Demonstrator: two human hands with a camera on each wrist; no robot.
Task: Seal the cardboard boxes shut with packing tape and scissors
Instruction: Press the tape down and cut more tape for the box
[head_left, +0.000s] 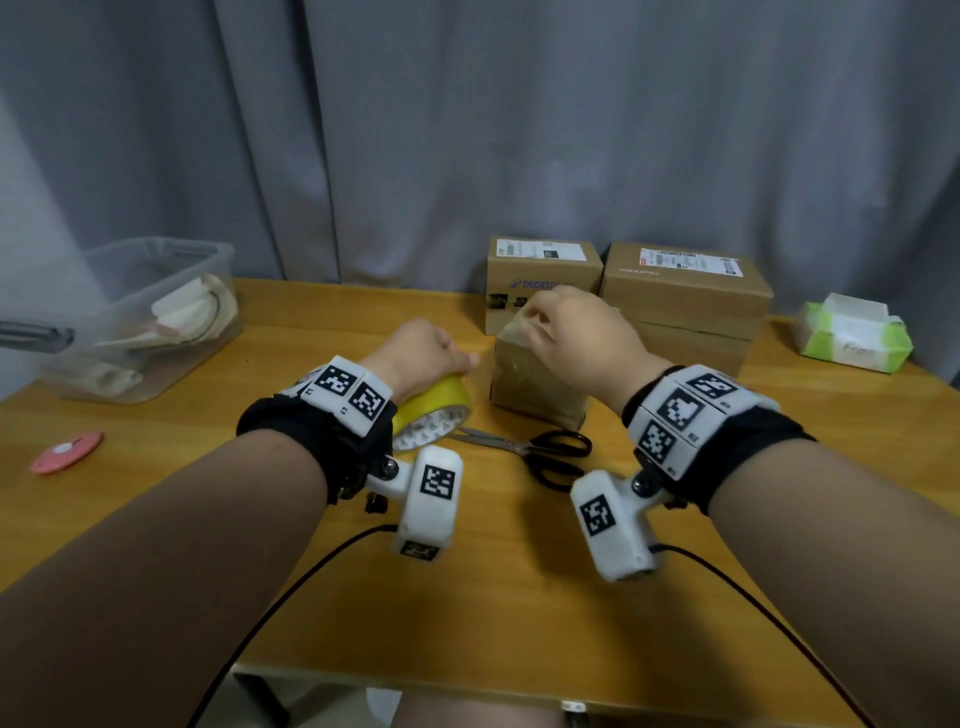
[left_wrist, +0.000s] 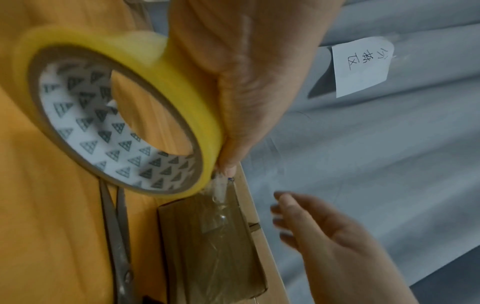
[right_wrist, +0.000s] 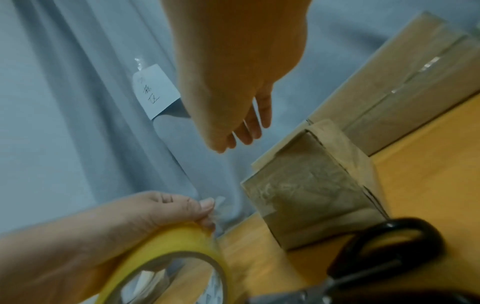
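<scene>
Your left hand (head_left: 423, 348): fingers curled round yellow tape roll (head_left: 436, 408), raised off counter (head_left: 493, 571). Your right hand (head_left: 576, 332): fingers loose, empty, above small box (head_left: 535, 384). Scissors (head_left: 540, 449) flat, just before box.

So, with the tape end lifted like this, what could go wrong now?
The loose clear tape end, pinched by the left hand at the yellow tape roll, may curl and stick to itself. The right hand hovers over the small brown cardboard box and may grab the tape crookedly. The black-handled scissors lie close and could be knocked.
</scene>
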